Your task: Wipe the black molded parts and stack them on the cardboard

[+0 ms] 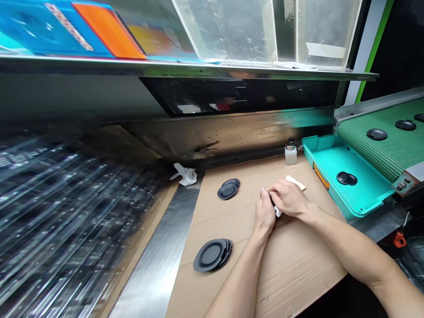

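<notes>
My left hand (265,212) and my right hand (289,196) meet above the cardboard sheet (228,225), fingers closed. Between them shows the edge of a black disc (272,201), mostly covered, gripped by my left hand. A bit of white cloth (278,212) sticks out below the fingers of my right hand. Just beyond that hand lies a flat cream-coloured pad (296,182). To the left of my hands rest a small group of black discs (228,191) and, nearer, an overlapping stack of black discs (209,255).
A small bottle with a black cap (291,154) stands at the cardboard's back edge. Right of it, a turquoise tray (334,152) holds black discs under the end of a green conveyor belt (380,123). Blurred clear plastic trays (59,212) fill the left. A crumpled tissue (185,174) lies behind.
</notes>
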`<state>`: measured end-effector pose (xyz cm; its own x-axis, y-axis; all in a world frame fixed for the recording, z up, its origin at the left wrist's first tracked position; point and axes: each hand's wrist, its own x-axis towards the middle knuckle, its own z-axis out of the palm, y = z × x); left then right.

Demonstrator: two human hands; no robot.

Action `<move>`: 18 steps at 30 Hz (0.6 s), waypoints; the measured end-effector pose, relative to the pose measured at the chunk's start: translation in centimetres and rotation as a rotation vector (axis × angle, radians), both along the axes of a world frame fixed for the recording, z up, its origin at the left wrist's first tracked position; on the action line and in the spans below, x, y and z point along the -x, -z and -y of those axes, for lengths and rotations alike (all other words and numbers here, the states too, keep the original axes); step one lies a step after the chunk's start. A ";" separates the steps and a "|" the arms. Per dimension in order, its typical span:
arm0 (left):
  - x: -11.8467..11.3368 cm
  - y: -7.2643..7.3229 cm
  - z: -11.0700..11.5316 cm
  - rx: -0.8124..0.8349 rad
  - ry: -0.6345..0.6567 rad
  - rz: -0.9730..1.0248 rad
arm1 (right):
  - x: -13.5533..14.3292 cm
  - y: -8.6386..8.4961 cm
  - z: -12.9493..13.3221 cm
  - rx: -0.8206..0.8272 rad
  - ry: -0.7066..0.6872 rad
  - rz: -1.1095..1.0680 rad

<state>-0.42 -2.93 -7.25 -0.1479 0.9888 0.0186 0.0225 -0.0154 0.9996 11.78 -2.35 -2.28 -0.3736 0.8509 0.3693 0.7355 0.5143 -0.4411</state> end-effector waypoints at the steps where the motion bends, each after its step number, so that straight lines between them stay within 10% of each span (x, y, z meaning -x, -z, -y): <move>1: 0.0 -0.1 0.1 -0.017 0.008 -0.044 | 0.2 0.0 0.2 0.002 0.032 0.043; 9: -0.3 0.5 -0.4 0.083 -0.072 0.217 | -0.3 -0.4 0.4 0.104 0.078 0.190; 18: -0.2 -0.3 -0.5 0.080 -0.021 0.280 | -2.0 -4.6 -5.3 0.022 0.320 -0.350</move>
<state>-0.21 -2.46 -6.94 -0.1564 0.9822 -0.1040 -0.2552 0.0615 0.9649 13.81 2.90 2.36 0.0521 0.9122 0.4065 0.6606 0.2738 -0.6990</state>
